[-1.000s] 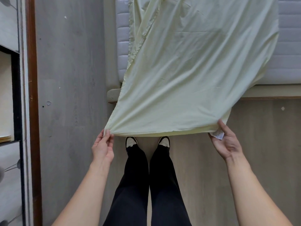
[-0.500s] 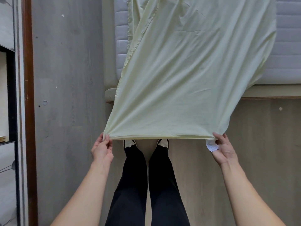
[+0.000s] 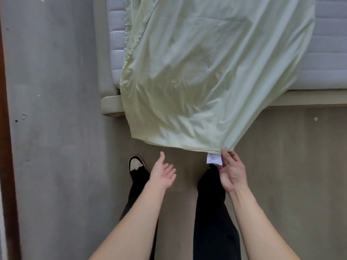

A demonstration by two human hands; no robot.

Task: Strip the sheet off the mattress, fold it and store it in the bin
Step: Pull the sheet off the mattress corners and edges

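A pale yellow-green sheet [image 3: 210,72] hangs off the foot of the white quilted mattress [image 3: 330,53] and billows over the floor. My right hand [image 3: 231,170] pinches the sheet's near right corner, beside a small white care label [image 3: 214,158]. My left hand [image 3: 162,172] is open, palm up, below the sheet's near left edge and apart from it. The sheet's left corner hangs free. No bin is in view.
The bed's padded beige frame [image 3: 110,104] runs across the foot of the mattress. A grey wall or panel [image 3: 52,109] with a dark wooden edge [image 3: 7,147] stands at the left. My legs and a shoe [image 3: 136,164] are on the brown floor [image 3: 291,166].
My left hand has let go of the sheet's left corner and opened. The hem has slackened and its left side dropped back toward the bed. My right hand still holds its corner.
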